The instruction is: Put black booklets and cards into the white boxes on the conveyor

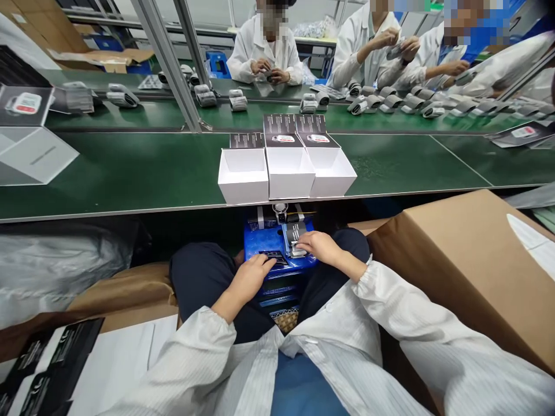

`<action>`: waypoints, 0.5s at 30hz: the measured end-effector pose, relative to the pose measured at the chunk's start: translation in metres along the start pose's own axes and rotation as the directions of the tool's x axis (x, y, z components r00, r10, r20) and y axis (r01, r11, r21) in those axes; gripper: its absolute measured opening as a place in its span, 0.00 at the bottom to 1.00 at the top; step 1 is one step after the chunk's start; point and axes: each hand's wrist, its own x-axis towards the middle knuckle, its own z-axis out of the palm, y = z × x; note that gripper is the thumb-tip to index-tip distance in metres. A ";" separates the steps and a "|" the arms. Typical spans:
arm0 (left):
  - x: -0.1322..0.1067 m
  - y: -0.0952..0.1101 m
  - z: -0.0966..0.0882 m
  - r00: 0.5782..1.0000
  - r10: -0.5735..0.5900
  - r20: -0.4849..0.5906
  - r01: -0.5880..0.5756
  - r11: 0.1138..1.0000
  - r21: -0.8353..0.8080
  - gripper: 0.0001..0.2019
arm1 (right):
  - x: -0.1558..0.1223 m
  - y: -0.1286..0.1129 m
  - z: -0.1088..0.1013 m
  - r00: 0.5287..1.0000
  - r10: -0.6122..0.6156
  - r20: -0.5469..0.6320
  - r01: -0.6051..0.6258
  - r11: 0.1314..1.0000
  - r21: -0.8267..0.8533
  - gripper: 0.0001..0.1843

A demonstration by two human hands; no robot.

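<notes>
A: Cuff (293, 236), grey fabric with a small monitor unit at its far end, lies in a blue tray (277, 245) on the person's lap, just under the near edge of the green conveyor belt (130, 173).

B: What are the hands doing?

A: The right hand (319, 247) rests on the cuff's near end, fingers curled loosely over it; whether it actually pinches the fabric I cannot tell. The left hand (250, 278) lies flat on the tray's left front, fingers touching a dark item, not closed on anything.

B: How would the cuff handle?

A: Likely light and floppy, with the rigid unit as the weightier part, so a hold near that unit seems steadier than the loose fabric.

B: Room to move?

A: Tight. The belt edge hangs just above, where three open white boxes (288, 173) stand touching. A large brown carton (468, 260) crowds the right; knees flank the tray. Co-workers sit well apart across the belt.
</notes>
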 end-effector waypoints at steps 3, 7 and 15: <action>-0.007 -0.001 -0.038 0.938 0.062 -0.340 -0.091 0.993 -0.070 0.19 | -0.006 -0.040 -0.025 0.997 -0.025 -0.077 0.036 0.988 0.148 0.15; -0.013 0.002 -0.105 0.582 -0.003 -0.813 -0.210 0.966 -0.153 0.16 | 0.006 -0.101 -0.063 0.921 -0.253 -0.297 0.269 0.963 0.013 0.15; -0.117 0.002 -0.069 0.534 -0.431 -0.727 0.003 0.861 -0.509 0.11 | 0.103 -0.104 -0.129 0.808 -0.449 -0.380 0.267 0.856 -0.443 0.18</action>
